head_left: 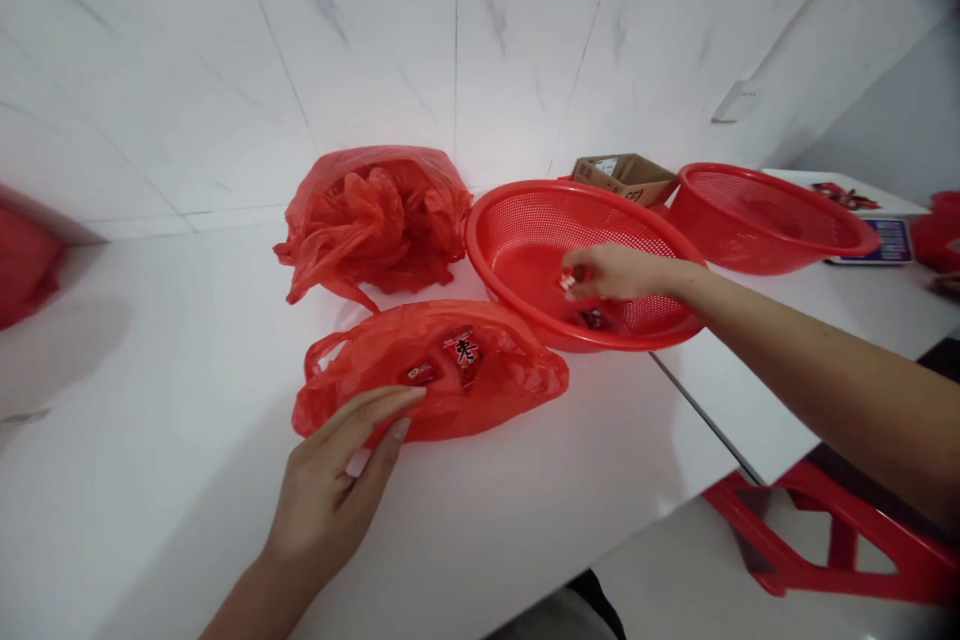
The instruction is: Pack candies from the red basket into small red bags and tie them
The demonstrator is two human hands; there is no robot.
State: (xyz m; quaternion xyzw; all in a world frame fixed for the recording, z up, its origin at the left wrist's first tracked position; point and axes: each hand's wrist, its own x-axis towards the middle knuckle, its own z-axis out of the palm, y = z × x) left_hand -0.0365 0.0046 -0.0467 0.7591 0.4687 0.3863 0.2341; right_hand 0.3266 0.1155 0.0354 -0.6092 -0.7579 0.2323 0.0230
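Note:
A thin red plastic bag [517, 375] lies on the table with its mouth spread. Inside it are small dark-red wrapped packets [466, 350], one printed with a large character. My left hand [337, 470] has the bag's near edge between thumb and fingers. Over the red perforated basket [517, 220], my right hand [619, 272] is closed, fingertips down, on a small red-and-white packet [568, 278]. Another dark packet [592, 319] shows in the basket below that hand, partly in shadow.
Behind the open bag sits a full-looking red plastic bag [375, 210]. A cardboard box [634, 175], a second red basket [757, 220] and a scale [885, 242] stand toward the right. A red stool [862, 540] is below the table edge; another red bag [26, 260] is far left.

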